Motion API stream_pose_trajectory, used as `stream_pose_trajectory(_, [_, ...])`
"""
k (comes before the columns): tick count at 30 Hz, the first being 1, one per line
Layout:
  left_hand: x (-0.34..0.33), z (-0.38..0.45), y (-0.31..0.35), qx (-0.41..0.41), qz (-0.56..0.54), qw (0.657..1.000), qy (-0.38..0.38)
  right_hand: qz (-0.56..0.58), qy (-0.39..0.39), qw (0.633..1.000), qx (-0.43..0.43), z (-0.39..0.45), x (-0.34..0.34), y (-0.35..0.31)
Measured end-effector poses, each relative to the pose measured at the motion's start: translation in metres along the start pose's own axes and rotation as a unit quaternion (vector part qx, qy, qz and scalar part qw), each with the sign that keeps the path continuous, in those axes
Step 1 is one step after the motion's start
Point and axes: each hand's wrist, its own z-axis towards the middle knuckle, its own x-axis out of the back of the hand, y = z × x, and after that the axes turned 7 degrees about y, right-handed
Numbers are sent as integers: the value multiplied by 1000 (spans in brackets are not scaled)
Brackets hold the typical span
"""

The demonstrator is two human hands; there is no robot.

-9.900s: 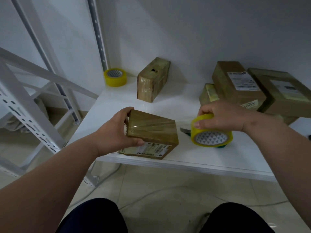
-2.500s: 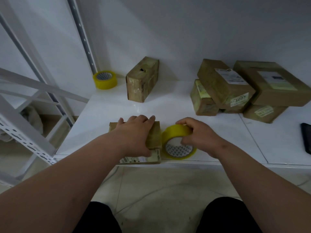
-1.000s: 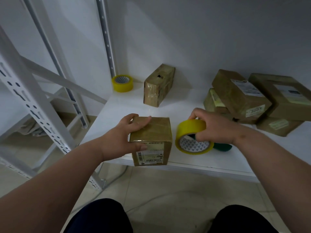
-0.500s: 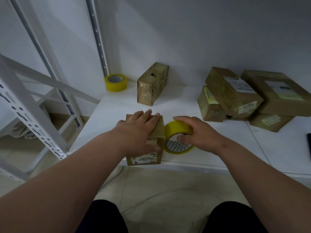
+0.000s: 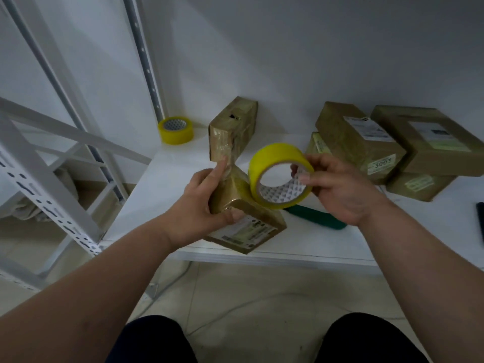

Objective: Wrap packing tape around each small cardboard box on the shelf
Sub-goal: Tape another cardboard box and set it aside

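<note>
Wrapping in progress: left hand (image 5: 201,205) grips the box (image 5: 243,213); right hand (image 5: 337,189), at 3 o'clock, pinches the tape roll (image 5: 277,163). Next: rotate box, maintain tension.

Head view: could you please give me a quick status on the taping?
Left hand grips small box, tilted at shelf edge. Right hand holds tape roll against it. Nothing blocking.

- Dim, flat indoor light with a cool grey cast; no source in view.
- Soft shadows fall on the wall (image 5: 288,61) behind the boxes.
- Wide-angle bending bows the rack uprights (image 5: 146,61) at the left edge.
- Labels are slightly soft; fine print is unreadable.
</note>
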Motion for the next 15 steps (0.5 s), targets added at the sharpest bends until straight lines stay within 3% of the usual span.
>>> stream_pose_trajectory(7, [1, -1, -5, 1, 117, 993, 28, -86, -79, 992, 51, -1, -45, -6])
stream_pose_trajectory(10, [5, -5, -12, 7, 106, 992, 65, -143, -98, 983, 67, -4, -67, 3])
stream_pose_trajectory(15, [17, -14, -31, 17, 67, 997, 41, -184, -118, 973, 80, -1, -91, 7])
